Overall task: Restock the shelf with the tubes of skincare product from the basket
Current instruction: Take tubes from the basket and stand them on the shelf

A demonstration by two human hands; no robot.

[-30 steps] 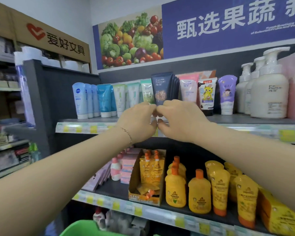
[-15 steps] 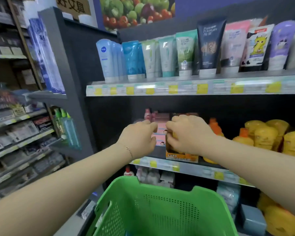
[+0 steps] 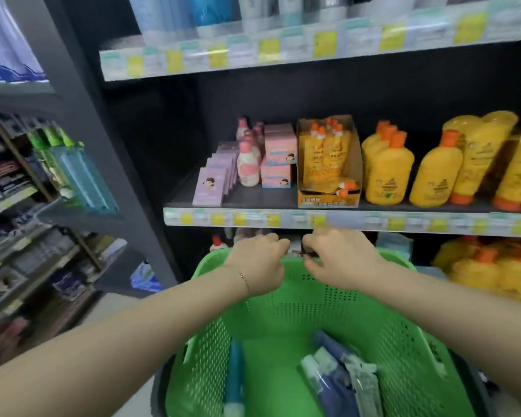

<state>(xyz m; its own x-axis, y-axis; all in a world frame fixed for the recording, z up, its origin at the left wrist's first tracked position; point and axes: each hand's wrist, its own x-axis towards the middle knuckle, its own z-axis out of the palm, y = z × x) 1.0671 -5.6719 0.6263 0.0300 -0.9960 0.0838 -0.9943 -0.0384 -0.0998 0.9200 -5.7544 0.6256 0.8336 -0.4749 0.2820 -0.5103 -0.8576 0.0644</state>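
The left hand [image 3: 259, 260] and right hand [image 3: 340, 260] hover over the far rim of the green basket [image 3: 283, 320], fingers loosely curled and empty, probably poised to reach in. The skincare tubes [image 3: 334, 383] lie on its bottom, not yet shelved.

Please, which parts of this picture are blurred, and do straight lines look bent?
Head view: motion blur smears the top-shelf tubes and price labels; the tubes in the green basket are soft too; the yellow bottles are sharper; the shelf edges splay, likely wide-angle distortion.

Both forearms were bare and sleeveless, and a thin gold chain bracelet [image 3: 243, 278] circled the left wrist.
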